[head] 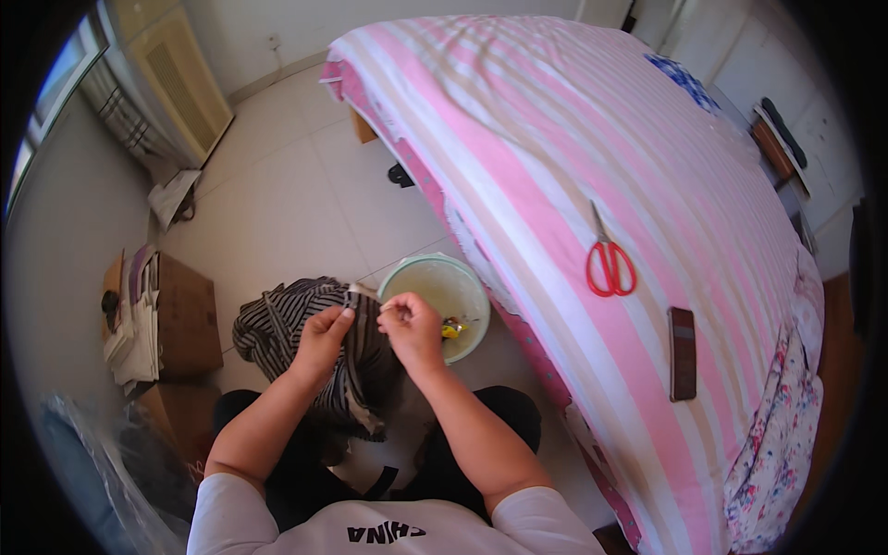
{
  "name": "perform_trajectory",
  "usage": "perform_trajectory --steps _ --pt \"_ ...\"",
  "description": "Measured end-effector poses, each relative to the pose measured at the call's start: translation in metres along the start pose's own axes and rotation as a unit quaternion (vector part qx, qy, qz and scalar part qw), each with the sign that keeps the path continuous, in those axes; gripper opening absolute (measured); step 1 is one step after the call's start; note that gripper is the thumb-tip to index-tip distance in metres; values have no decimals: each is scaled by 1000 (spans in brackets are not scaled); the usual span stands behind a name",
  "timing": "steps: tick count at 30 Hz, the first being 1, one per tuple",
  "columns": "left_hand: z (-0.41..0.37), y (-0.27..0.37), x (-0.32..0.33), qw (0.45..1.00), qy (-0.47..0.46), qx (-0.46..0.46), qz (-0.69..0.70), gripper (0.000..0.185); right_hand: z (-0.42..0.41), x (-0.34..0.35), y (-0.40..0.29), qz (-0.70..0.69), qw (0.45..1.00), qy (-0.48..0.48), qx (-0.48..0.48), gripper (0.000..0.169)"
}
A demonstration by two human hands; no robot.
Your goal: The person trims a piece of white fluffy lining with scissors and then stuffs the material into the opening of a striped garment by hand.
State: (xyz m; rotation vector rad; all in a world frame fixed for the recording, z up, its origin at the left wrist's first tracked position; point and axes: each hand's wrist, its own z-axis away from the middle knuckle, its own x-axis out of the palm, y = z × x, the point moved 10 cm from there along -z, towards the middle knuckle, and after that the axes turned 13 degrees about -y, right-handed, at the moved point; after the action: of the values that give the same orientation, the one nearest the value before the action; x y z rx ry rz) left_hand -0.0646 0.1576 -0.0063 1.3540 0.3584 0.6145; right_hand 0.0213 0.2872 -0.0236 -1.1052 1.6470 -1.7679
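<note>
A black-and-white striped cloth (281,326) lies bunched between my knees and hangs towards the floor. My left hand (326,340) pinches its upper edge between thumb and fingers, near a pale strip of fabric. Just to the right, my right hand (414,329) is raised with thumb and fingertips together beside the cloth; whether something thin is between them is too small to tell. Beyond that hand stands a round bin (479,284) with a pale green rim, holding a little yellow litter. Red-handled scissors (610,269) lie on the bed, blades pointing away from me.
The bed with its pink striped sheet (513,201) fills the right side. A phone (682,354) and a floral cloth (770,451) lie on it. Cardboard boxes (187,312) and clear plastic wrapping (104,465) stand at the left. A cabinet-like unit (177,90) is by the far wall.
</note>
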Motion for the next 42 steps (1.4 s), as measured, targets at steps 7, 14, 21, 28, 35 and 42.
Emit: perform_trajectory --steps 7,14,21,28,35,42 --pt "11 -7 -22 996 -2 -19 83 24 4 40 -7 13 993 -73 87 15" --pt "20 -12 -32 1000 -23 -8 -10 18 9 59 0 79 988 -95 91 22" --pt "26 -3 -36 987 -15 21 -159 21 14 72 2 31 990 -108 82 23" --pt "26 -3 -46 993 23 44 -103 26 17 77 17 -64 974 -137 168 19" --pt "24 -2 -46 999 -9 6 -38 12 19 76 14 -48 975 -154 154 20" --pt "30 -21 -61 991 42 -46 118 15 17 70 13 -190 961 -105 172 18"
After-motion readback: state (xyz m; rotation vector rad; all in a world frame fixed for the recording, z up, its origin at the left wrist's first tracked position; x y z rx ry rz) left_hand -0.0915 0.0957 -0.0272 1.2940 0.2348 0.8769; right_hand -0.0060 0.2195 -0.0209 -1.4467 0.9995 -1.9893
